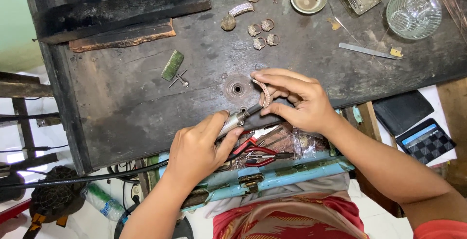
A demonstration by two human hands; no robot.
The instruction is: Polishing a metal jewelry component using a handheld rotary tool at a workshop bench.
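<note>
Gripping the rotary handpiece (237, 120) left hand (197, 151), right hand (292, 98) pinching the stone-set bangle (263, 92): brace on the surface (136, 93), light pressure.

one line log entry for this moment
left hand: grips rotary tool | right hand: pinches stone-set bangle at tool tip | dark workbench | loose rings behind

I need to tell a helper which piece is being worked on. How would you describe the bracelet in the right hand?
On the dark workbench, near its front edge, the right hand pinches a curved stone-set bracelet. Unlike the rings lying loose farther back, it is held against the left hand's rotary handpiece.
</note>
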